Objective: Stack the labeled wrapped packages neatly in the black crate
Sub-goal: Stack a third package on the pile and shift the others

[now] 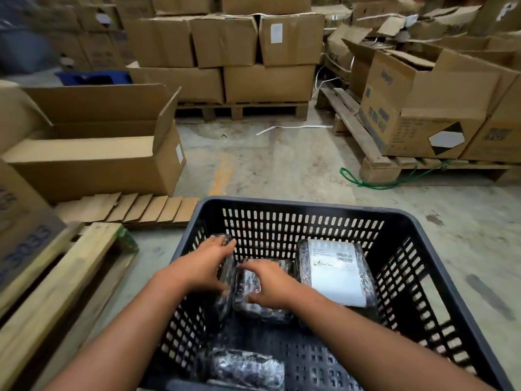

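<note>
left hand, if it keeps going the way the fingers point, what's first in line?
Probably the crate's far wall. The left hand lies on an upright package, fingers pointing away from the person toward that perforated wall; depth is hard to judge.

package label [337,270]: white sheet with a barcode and small print on the wrapped package in your crate; print too small to read.
left box print [26,248]: digits that look like "3033" on the carton by your left arm, blurred.
right carton [417,108]: blue print on its side, blurred, not readable; black-and-white diamond sign [446,139] with a blank centre.
top-right carton [506,9]: large white "P".
stacked carton sticker [276,33]: white, blank at this distance.
</note>
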Available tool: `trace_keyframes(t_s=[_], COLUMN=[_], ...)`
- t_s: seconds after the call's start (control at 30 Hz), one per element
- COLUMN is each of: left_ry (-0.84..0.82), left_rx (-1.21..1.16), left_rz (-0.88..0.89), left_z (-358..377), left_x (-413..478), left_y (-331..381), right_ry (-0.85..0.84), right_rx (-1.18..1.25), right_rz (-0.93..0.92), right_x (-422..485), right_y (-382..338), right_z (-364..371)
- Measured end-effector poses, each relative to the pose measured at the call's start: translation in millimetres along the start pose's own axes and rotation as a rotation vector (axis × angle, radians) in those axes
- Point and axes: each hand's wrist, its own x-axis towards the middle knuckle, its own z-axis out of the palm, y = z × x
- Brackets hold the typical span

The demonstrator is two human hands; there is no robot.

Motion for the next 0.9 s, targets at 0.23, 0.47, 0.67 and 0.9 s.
trace_keyframes(t_s=[0.23, 0.47, 0.67, 0.9], left_ry=[-0.176, -0.141, -0.160, -0.069], left_rx=[0.060, 0.059, 0.043, -0.073], left_rz=[-0.095, -0.097, -0.114, -0.024], left_z=[18, 19, 18, -1], left_x=[-8, -7, -5, -1], left_y=[3, 8, 9, 6], right_ry=[-0.201, -0.229, -0.081, -0.014], right_rx=[-0.524, -0.616, -0.480, 0.114], right_rz=[0.093, 0.094, 0.035, 0.124], right_x=[-4, -7, -3, -6], right_y=[30, 16, -7, 2], right_z=[67, 60, 10, -42])
